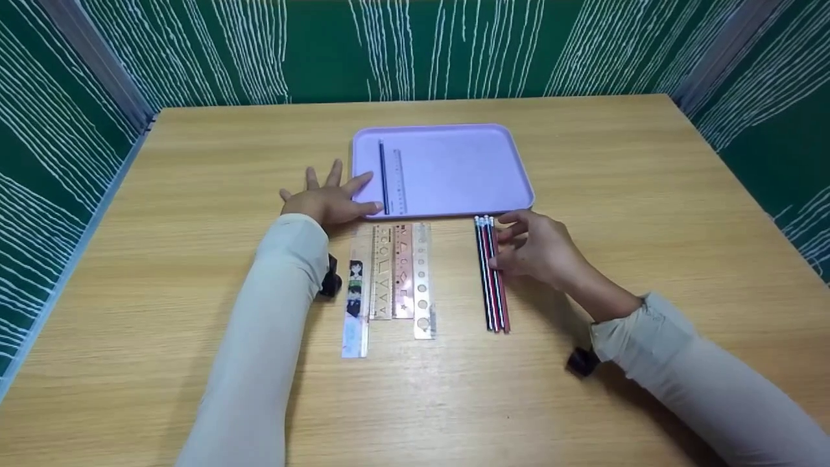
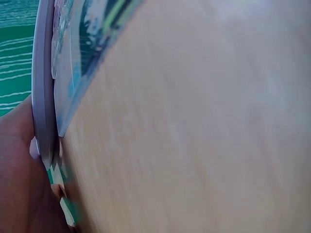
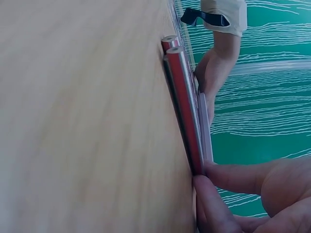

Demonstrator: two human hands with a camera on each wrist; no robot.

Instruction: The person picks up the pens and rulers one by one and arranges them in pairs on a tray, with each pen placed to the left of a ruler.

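Observation:
My left hand (image 1: 327,200) rests at the front left corner of a lilac tray (image 1: 467,170), fingers spread, thumb over the rim. Inside the tray, near its left side, lie a dark pencil (image 1: 383,178) and a small clear ruler (image 1: 399,181). My right hand (image 1: 541,250) is at a row of striped pencils (image 1: 489,279) in front of the tray. Its thumb and a finger pinch a red pencil (image 3: 183,107) at the row's right edge, seen close in the right wrist view.
Between the arms, several rulers lie side by side: one with a cartoon print (image 1: 355,305), a yellowish stencil ruler (image 1: 381,272), a pink one (image 1: 403,272) and a clear one with round holes (image 1: 423,285). Green walls with white streaks border the wooden table (image 1: 214,149).

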